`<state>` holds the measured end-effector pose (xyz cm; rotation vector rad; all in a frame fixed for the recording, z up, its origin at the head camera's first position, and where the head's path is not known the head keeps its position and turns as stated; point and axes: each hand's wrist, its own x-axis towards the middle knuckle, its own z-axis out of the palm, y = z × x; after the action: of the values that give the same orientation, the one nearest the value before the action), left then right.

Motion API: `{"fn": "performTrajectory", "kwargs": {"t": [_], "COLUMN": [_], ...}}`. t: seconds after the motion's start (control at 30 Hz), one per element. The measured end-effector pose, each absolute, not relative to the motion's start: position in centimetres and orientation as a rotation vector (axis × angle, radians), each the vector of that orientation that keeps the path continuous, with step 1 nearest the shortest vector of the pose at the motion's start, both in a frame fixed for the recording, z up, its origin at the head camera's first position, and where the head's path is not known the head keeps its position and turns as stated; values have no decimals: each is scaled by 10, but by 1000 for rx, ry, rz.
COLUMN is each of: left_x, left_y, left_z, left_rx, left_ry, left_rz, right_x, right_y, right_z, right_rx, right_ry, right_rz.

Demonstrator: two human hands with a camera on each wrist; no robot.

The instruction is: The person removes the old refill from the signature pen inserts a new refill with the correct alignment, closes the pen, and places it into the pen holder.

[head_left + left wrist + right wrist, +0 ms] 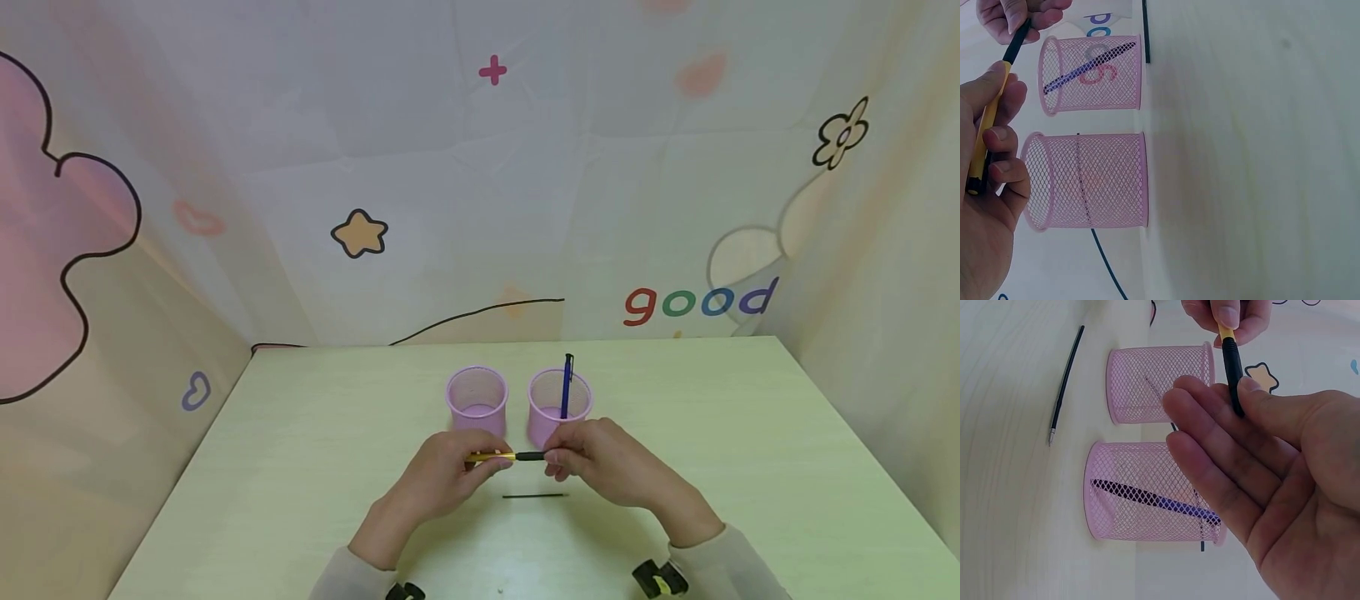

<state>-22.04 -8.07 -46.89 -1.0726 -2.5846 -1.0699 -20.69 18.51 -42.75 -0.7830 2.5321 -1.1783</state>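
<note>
A pen (530,456) with a yellow barrel and a black grip end is held level between both hands. My left hand (448,472) grips the yellow barrel, fingers curled round it as the left wrist view shows. At the black end, my right hand (603,460) pinches with thumb and fingertips; its other fingers stay loosely bent in the right wrist view. Below the hands a thin black pen refill (1067,381) with a metal tip lies on the table. Just behind them stand two pink mesh pen cups, the left one (1104,181) and the right one (1100,94).
A blue pen (566,387) leans upright in the right cup. The pale table (262,467) reaches back to a printed cloth backdrop (420,183) with a star and the word "good". Cloth also hangs along both sides.
</note>
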Motion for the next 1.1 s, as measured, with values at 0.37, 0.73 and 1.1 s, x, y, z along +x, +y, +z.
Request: {"fn": "performTrajectory", "kwargs": {"t": [0.37,0.73,1.1], "left_x": [-220,-221,-223], "left_y": [-82,-83,-82], "left_z": [-470,-473,-471], "left_rx": [-1026,-1030,-1050], "left_ry": [-2625,-2618,-2606], "left_rz": [-1075,-1096,-1095], "right_x": [-205,-206,-206], "right_y": [185,183,184], "right_z": [-427,-427,-427], "right_rx": [-776,-696,-683], "right_ry": [2554,2604,2556], "right_rz": [-1189,-1194,-1238]}}
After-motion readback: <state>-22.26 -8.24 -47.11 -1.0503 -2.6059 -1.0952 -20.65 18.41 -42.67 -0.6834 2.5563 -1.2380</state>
